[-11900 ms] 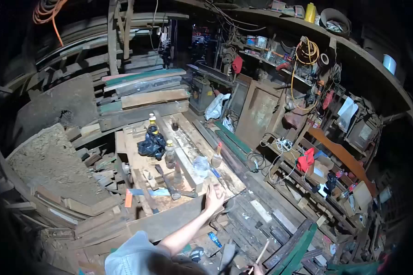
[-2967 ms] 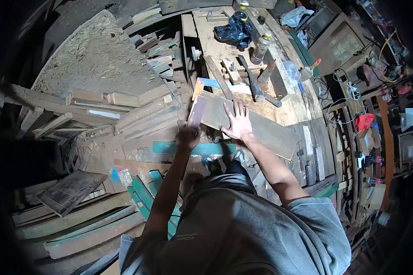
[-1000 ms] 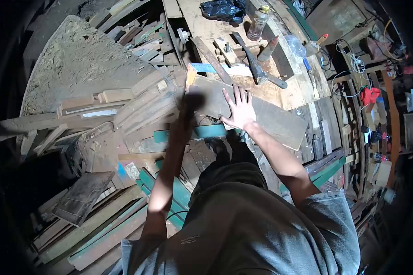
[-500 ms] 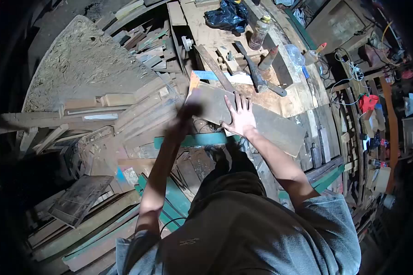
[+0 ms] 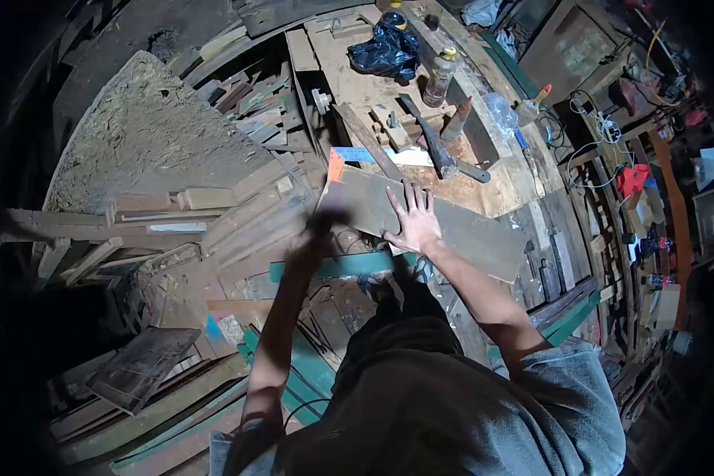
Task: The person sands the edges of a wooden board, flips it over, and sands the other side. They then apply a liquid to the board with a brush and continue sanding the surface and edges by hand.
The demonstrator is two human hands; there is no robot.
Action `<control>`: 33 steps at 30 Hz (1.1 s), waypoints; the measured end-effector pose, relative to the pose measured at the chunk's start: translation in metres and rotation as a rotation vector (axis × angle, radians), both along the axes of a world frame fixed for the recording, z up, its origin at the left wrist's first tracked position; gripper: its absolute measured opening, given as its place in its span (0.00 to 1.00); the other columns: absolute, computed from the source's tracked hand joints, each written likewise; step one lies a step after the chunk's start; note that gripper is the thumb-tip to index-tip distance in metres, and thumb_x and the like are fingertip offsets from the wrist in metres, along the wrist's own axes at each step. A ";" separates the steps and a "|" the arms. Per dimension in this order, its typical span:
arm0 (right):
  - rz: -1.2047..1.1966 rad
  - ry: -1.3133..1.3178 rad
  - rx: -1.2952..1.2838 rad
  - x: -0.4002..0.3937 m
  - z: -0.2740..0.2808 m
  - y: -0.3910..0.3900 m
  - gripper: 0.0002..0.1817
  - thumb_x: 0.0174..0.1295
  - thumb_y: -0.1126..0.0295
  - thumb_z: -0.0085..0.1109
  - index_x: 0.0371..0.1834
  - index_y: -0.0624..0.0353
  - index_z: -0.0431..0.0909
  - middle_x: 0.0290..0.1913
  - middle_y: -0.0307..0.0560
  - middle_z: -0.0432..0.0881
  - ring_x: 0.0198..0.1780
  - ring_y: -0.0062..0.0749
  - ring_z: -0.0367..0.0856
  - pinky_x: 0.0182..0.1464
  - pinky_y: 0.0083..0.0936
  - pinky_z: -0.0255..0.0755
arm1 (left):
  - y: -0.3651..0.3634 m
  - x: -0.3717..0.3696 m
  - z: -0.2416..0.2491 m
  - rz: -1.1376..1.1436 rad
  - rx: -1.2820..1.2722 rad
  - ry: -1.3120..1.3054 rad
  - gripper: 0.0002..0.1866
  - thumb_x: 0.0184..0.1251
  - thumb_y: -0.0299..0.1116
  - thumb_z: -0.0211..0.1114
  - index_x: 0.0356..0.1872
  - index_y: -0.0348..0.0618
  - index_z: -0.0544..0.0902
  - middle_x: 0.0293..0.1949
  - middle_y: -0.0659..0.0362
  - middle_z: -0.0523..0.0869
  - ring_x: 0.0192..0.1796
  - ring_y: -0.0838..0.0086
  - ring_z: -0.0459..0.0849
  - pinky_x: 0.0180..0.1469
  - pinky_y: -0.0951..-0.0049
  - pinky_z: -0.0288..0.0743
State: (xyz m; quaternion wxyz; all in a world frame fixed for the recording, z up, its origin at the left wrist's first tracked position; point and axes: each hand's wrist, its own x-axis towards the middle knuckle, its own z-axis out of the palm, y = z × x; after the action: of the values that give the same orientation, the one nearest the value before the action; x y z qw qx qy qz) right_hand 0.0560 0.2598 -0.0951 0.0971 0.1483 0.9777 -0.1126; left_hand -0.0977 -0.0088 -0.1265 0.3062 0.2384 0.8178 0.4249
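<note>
A long grey-brown board [image 5: 476, 238] lies across the near edge of the workbench [image 5: 349, 87]. My right hand [image 5: 414, 222] is pressed flat on it with fingers spread. My left hand [image 5: 316, 236] is blurred with motion just off the board's left end. It looks closed around a short dark piece of wood [image 5: 327, 217], which is hard to make out. My grey shirt and both arms fill the lower middle of the view.
On the bench lie a hammer [image 5: 440, 151], a blue square with an orange end [image 5: 373, 155], a bottle [image 5: 438, 78] and a black bag [image 5: 385, 49]. A sawdust heap [image 5: 135, 135] and stacked planks [image 5: 238, 214] crowd the left. A green board [image 5: 333, 266] lies below. Cluttered shelves [image 5: 631, 178] line the right.
My left hand has swung down and left along the board's end, blurred throughout. My right hand stays flat on the board. The camera view has shifted slightly.
</note>
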 end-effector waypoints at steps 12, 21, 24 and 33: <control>0.012 0.005 0.059 -0.001 0.000 -0.001 0.61 0.57 0.30 0.60 0.88 0.41 0.40 0.85 0.68 0.42 0.84 0.67 0.45 0.81 0.70 0.36 | -0.053 0.044 -0.028 0.077 0.119 0.046 0.31 0.74 0.35 0.65 0.77 0.52 0.69 0.62 0.45 0.85 0.65 0.53 0.84 0.63 0.58 0.78; -0.001 0.045 0.038 -0.001 -0.005 -0.002 0.62 0.56 0.32 0.63 0.88 0.41 0.39 0.85 0.68 0.43 0.83 0.69 0.45 0.81 0.69 0.40 | 0.012 -0.025 -0.042 -0.141 0.070 0.237 0.25 0.73 0.31 0.66 0.70 0.45 0.77 0.65 0.49 0.84 0.68 0.57 0.82 0.66 0.61 0.76; 0.010 0.012 0.049 -0.001 -0.005 -0.001 0.62 0.56 0.32 0.63 0.88 0.40 0.39 0.85 0.68 0.43 0.83 0.69 0.45 0.81 0.69 0.40 | 0.010 -0.021 -0.044 -0.133 0.151 0.206 0.28 0.74 0.28 0.63 0.74 0.47 0.74 0.71 0.50 0.79 0.71 0.59 0.80 0.68 0.62 0.74; -0.005 0.040 0.042 -0.001 -0.003 0.000 0.62 0.55 0.32 0.63 0.88 0.41 0.41 0.85 0.68 0.43 0.83 0.67 0.46 0.81 0.67 0.40 | -0.045 0.027 -0.033 0.025 0.229 -0.064 0.27 0.75 0.30 0.58 0.73 0.43 0.72 0.66 0.50 0.81 0.66 0.61 0.81 0.67 0.63 0.71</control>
State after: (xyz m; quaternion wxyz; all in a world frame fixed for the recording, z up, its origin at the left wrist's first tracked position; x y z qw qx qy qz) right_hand 0.0549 0.2595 -0.0984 0.0742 0.1507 0.9812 -0.0951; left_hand -0.0706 -0.0536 -0.1592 0.2975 0.2478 0.7567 0.5268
